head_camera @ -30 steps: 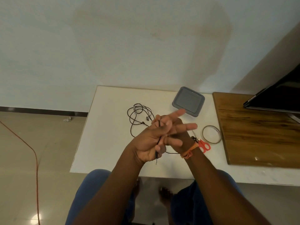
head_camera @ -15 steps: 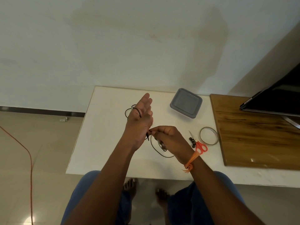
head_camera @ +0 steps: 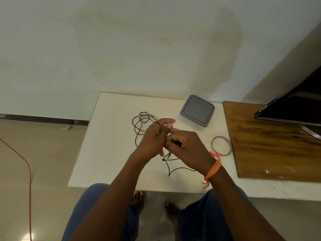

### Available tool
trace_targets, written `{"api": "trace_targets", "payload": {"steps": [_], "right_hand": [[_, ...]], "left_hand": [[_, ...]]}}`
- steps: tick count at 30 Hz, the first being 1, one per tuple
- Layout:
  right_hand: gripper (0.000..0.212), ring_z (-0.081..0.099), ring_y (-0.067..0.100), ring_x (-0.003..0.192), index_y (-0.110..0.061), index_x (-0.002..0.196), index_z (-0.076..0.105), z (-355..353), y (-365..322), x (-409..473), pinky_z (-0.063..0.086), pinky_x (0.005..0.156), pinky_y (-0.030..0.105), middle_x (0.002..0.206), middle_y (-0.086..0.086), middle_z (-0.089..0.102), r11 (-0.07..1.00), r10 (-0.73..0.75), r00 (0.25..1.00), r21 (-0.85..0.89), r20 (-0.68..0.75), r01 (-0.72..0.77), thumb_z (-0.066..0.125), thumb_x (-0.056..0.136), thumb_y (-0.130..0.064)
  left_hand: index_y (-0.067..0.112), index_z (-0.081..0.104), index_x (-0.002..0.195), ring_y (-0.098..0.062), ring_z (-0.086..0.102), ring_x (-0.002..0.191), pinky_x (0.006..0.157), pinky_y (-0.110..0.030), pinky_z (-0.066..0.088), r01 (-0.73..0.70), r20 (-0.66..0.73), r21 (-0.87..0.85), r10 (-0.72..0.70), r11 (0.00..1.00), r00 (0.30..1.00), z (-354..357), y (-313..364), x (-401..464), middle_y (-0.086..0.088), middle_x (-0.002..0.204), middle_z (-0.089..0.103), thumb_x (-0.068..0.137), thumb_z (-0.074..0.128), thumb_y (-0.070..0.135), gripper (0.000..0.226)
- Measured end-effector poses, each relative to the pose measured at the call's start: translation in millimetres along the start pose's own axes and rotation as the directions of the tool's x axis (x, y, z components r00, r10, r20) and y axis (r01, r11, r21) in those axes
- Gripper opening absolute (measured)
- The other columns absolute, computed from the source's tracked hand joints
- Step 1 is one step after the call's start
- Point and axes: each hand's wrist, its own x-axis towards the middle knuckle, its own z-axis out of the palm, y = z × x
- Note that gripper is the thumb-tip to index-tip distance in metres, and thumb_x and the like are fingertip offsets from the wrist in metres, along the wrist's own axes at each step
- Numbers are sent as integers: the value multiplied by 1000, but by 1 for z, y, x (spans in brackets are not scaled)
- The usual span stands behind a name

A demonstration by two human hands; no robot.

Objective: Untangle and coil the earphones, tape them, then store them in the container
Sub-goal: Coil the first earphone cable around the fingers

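Black earphones [head_camera: 141, 122] lie in loose loops on the white table [head_camera: 111, 145], with another stretch of cable [head_camera: 171, 169] trailing below my hands. My left hand [head_camera: 152, 136] is held up with fingers extended, and the cable is wound over them. My right hand [head_camera: 188, 148] pinches the cable just beside the left palm. A grey lidded container [head_camera: 197, 110] sits at the table's far side. A roll of clear tape [head_camera: 221, 145] lies to the right of my hands. Red-handled scissors [head_camera: 215, 156] are mostly hidden behind my right wrist.
A wooden board [head_camera: 271, 145] covers the table's right part, with a dark screen [head_camera: 295, 105] standing on it. An orange cord [head_camera: 26, 164] runs across the floor at left. My knees and bare feet are below the table's near edge.
My left hand has tilted and lowered toward the right hand. The right hand has risen to meet it, pulling the cable. The trailing loop below my hands has changed shape.
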Motion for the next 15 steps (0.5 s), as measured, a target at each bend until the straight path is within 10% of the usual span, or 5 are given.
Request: {"api": "trace_targets", "payload": {"steps": [4,7,10,15], "right_hand": [[8,54,5,66,-15,87,75,-15,5,3,44,65,17,73,-2,66,981,-127,992,-149,-19,123,69,86,-19],[7,58,15,62,-12,82,75,-21,5,7,51,59,36,69,2,65,962,-166,982,-231,-88,142,70,84,-17],[2,57,7,62,-11,82,74,-22,5,9,50,59,28,68,-3,64,965,-182,974,-216,-137,150,75,82,-13],[13,64,6,72,-13,84,77,-22,5,10,50,63,23,74,-10,68,993,-52,969,94,-243,77,72,79,-2]], "left_hand": [[9,66,89,-10,44,29,33,-17,24,51,98,52,-55,997,994,7,6,-7,1,55,65,102,22,54,64],[16,64,108,-5,41,28,31,-18,18,201,330,-78,-165,976,929,14,13,-13,-15,87,75,93,7,67,78],[19,58,123,-7,27,27,34,-20,17,286,475,-115,-200,951,857,8,8,-8,-23,99,73,81,14,79,86],[4,67,108,-20,69,54,44,-25,55,427,627,-189,-226,884,745,-3,6,-11,-15,82,71,90,42,57,61]]}}
